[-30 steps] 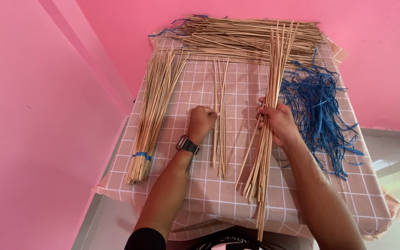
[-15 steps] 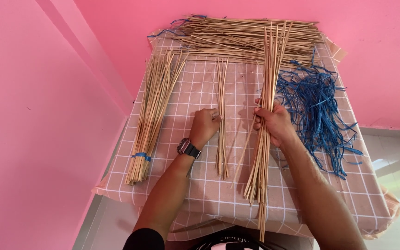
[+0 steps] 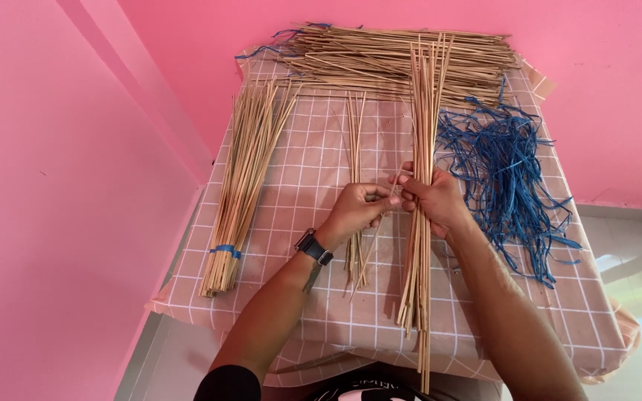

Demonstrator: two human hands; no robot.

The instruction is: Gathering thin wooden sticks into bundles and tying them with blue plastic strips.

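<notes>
A long bunch of thin, pale straw-coloured sticks (image 3: 420,186) is held upright over the middle of the table, slightly right of centre. The sticks are straight and slender; they fan a little at the top, where their tips overlap the far pile, and their lower ends are uneven and reach past the near table edge. The bunch is clasped at mid-length by the right hand (image 3: 431,197), whose fingers are closed around it. The left hand (image 3: 358,209) is brought up just beside it, and its fingertips are pinched together on a single thin stick (image 3: 371,249) at the edge of the bunch. A dark wristwatch (image 3: 313,247) is worn on the left wrist.

Just left of the hands, a small loose group of sticks (image 3: 355,156) is laid flat on the cloth, partly covered by the left hand. Further left, a thicker bundle (image 3: 247,174) is laid lengthwise and is bound near its lower end by a blue band (image 3: 224,251); it runs close to the left table edge. Across the far edge, a large pile of sticks (image 3: 380,56) is stacked crosswise against the pink wall (image 3: 187,59). To the right of the held bunch, a tangle of blue strings (image 3: 510,171) is spread, with strands trailing toward the right edge.

The table is covered by a pink checked cloth (image 3: 313,148) that hangs over the edges. Bare cloth is seen between the bound bundle and the loose group, and along the near edge.
</notes>
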